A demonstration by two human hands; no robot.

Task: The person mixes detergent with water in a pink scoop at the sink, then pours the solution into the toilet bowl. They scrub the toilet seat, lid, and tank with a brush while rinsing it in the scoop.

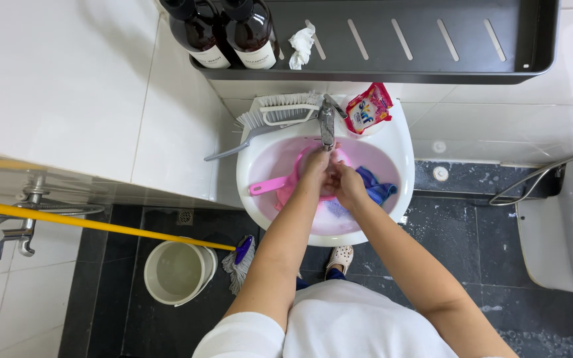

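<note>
Overhead view of a white sink (392,142). Left hand (314,164) and right hand (348,184) meet under the metal faucet (327,126), fingers curled and pressed together; whether they pinch anything cannot be told. Beneath them in the sink lies a pink scoop (272,185); a blue cloth (374,187) lies just right of the hands. A scrubbing brush (288,109) and a detergent pouch (368,108) rest on the sink's rear rim.

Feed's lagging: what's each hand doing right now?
Left hand: under the tap, against the right; grip cannot be told.
Right hand: over the basin, against the left; grip cannot be told.
</note>
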